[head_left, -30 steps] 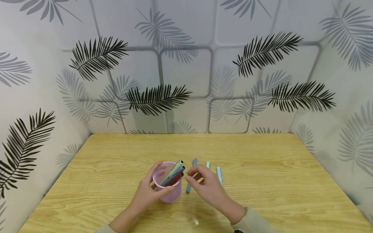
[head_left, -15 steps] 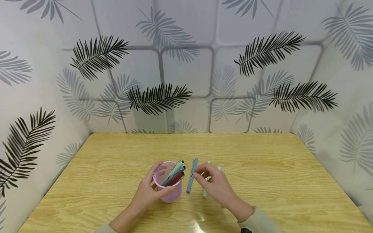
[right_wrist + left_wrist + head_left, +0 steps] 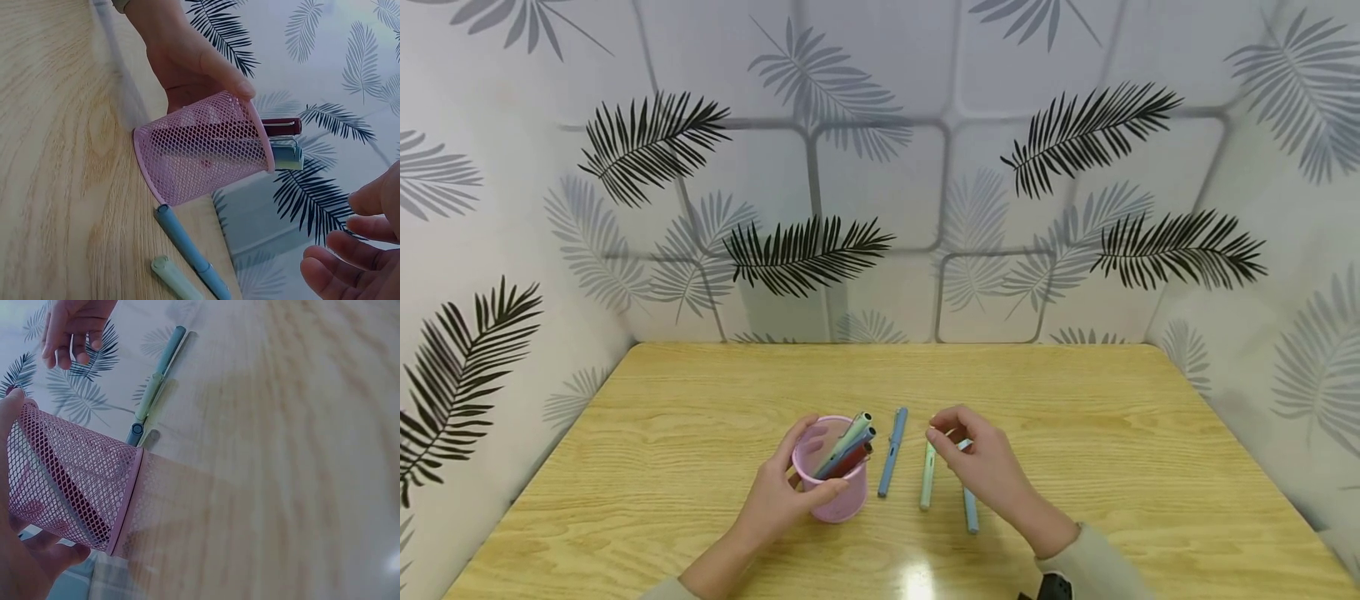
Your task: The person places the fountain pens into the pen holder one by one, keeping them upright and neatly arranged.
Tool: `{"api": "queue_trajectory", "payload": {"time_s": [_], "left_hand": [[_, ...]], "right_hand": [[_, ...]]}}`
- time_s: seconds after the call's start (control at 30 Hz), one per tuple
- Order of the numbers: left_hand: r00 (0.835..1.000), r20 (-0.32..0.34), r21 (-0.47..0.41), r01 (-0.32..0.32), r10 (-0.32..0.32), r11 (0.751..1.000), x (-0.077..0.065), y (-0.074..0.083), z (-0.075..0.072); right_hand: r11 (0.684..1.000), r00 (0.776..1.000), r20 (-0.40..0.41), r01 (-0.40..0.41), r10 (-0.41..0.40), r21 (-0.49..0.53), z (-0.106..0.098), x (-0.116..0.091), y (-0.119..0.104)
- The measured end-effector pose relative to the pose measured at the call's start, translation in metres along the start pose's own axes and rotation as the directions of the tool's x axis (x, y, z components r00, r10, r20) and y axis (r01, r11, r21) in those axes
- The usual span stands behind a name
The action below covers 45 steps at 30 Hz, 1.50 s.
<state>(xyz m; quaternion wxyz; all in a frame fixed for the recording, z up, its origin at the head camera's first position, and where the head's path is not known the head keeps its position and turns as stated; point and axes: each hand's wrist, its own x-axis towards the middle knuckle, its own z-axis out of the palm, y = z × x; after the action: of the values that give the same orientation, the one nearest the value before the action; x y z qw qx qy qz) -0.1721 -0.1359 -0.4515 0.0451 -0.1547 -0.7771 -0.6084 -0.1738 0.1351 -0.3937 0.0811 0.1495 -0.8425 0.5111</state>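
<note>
My left hand [image 3: 781,493] grips a pink mesh pen cup [image 3: 841,503], fingers round its far side and thumb near the front rim. A light green pen [image 3: 851,435], a blue pen [image 3: 857,443] and a dark red pen [image 3: 281,127] lean out of it. Three pens lie on the table to its right: a blue one [image 3: 892,454], a light green one [image 3: 927,483] and a light blue one [image 3: 972,510]. Above the latter two hovers my right hand [image 3: 985,461], hiding parts of them. Its fingers are loosely bent and hold nothing in the right wrist view.
The wooden table [image 3: 700,400] reaches back to a pale wall [image 3: 880,200] printed with dark and grey leaves. A dark watch [image 3: 1055,586] sits at the right sleeve.
My right hand has moved right, from beside the cup past the blue pen to over the green and light blue pens. The left hand and cup have stayed in place.
</note>
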Motion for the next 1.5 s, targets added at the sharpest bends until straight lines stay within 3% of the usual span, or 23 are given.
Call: {"api": "queue_trajectory", "payload": {"time_s": [0.33,0.6,0.8,0.97,1.13,1.37,1.5], "left_hand": [[1.0,0.001,-0.002,-0.001,0.001,1.0,-0.001,-0.002,-0.001],[1.0,0.003,-0.027,0.0,0.0,1.0,-0.002,-0.001,-0.002],[1.0,0.007,-0.018,0.014,-0.014,1.0,-0.005,0.009,-0.001],[1.0,0.016,-0.013,0.015,-0.014,1.0,-0.009,0.028,-0.001],[0.999,0.02,-0.006,0.027,-0.027,1.0,-0.008,0.03,0.0],[1.0,0.021,-0.004,0.019,-0.019,1.0,-0.006,0.031,0.0],[1.0,0.023,-0.002,0.02,-0.02,1.0,-0.006,0.031,0.0]], "right_hand": [[0.999,0.999,-0.023,-0.039,0.039,0.027,-0.014,0.007,0.012],[0.997,0.997,-0.037,-0.062,0.06,-0.037,-0.019,0.01,0.023],[0.995,0.995,-0.045,-0.093,0.091,-0.048,-0.021,0.012,0.032],[0.985,0.99,-0.033,-0.142,0.139,-0.099,-0.021,0.012,0.037],[0.977,0.982,-0.032,-0.188,0.185,-0.105,-0.02,0.013,0.045],[0.943,0.972,-0.017,-0.231,0.234,-0.24,-0.016,0.014,0.057],[0.93,0.963,0.011,-0.257,0.269,-0.264,-0.014,0.014,0.06]]}}
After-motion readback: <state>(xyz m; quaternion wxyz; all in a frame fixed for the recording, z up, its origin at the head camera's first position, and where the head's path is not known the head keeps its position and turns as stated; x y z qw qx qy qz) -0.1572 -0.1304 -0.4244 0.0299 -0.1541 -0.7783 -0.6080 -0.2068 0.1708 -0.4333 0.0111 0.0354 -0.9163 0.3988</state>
